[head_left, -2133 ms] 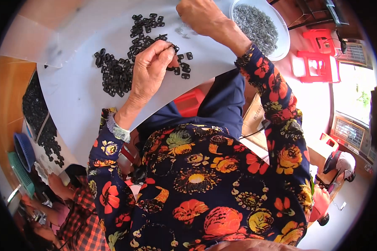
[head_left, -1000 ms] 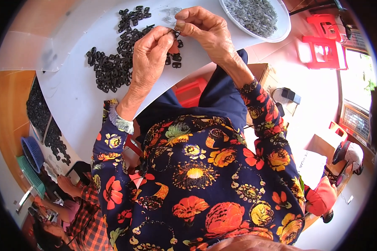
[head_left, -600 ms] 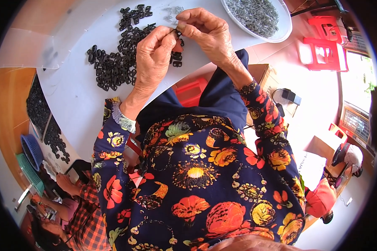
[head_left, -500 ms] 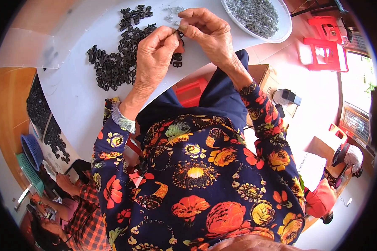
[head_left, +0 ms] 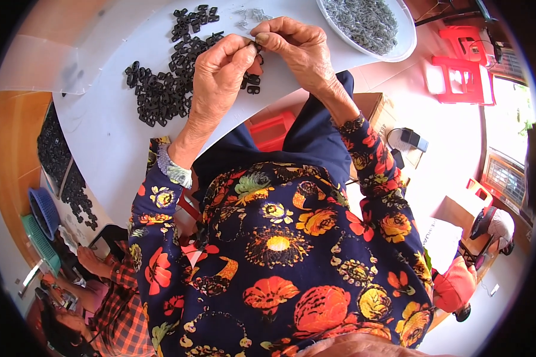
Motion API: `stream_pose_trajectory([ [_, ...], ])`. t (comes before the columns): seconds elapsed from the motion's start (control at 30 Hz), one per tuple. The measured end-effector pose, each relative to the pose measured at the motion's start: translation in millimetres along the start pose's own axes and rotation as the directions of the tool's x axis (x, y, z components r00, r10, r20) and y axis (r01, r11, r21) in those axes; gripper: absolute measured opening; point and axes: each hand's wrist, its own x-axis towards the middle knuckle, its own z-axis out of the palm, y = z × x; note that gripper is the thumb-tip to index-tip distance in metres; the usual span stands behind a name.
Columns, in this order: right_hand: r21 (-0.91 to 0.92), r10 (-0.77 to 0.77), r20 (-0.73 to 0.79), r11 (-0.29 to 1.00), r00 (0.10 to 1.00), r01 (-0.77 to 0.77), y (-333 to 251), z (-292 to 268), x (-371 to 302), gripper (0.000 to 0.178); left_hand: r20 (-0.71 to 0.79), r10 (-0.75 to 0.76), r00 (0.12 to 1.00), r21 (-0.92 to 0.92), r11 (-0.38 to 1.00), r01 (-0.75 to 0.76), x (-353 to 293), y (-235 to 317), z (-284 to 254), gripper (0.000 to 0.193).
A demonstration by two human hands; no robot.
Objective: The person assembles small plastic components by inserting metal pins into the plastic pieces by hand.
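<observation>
Above the white table [head_left: 107,113], my two hands meet at their fingertips. My left hand [head_left: 220,74] is closed, pinching a small black plastic part [head_left: 256,46] between thumb and forefinger. Against that part, the thumb and forefinger of my right hand [head_left: 301,53] are pressed together; whatever they hold is too small and covered to make out. A small orange-red thing [head_left: 255,66] shows just beneath my left fingers, its kind unclear. Left of my hands spreads a pile of similar black parts [head_left: 161,98]. Several little clear pieces [head_left: 250,16] lie beyond my fingertips.
A white basin [head_left: 393,58] full of clear pieces stands at the table's right edge. Red stools [head_left: 464,80] are at the right. Co-workers sit at lower left, one in a checked shirt [head_left: 122,303], near more black parts [head_left: 74,196] and a blue basket [head_left: 44,211].
My right fingertips have shifted slightly left and down, closing in on the black part. My left hand has barely moved and keeps its pinch.
</observation>
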Motion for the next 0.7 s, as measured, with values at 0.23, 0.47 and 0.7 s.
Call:
stream_pose_trajectory([
  [0.23,-0.158,-0.034,-0.024,0.987,0.999,0.03,-2.2,1.5,0.0,0.017,0.004,-0.012,1.0,0.031,0.999,0.012,-1.5,0.6,1.2,0.012],
  [0.47,-0.352,-0.078,-0.047,0.934,0.996,0.056,-1.4,2.4,0.7,0.022,-0.052,0.091,0.995,0.139,0.987,-0.083,-2.5,-2.5,6.3,0.011],
  [0.7,-0.197,-0.004,0.054,0.98,0.999,0.015,-6.8,0.3,3.6,0.022,-0.037,0.019,0.999,0.017,1.0,-0.018,-0.7,0.1,0.8,0.011],
])
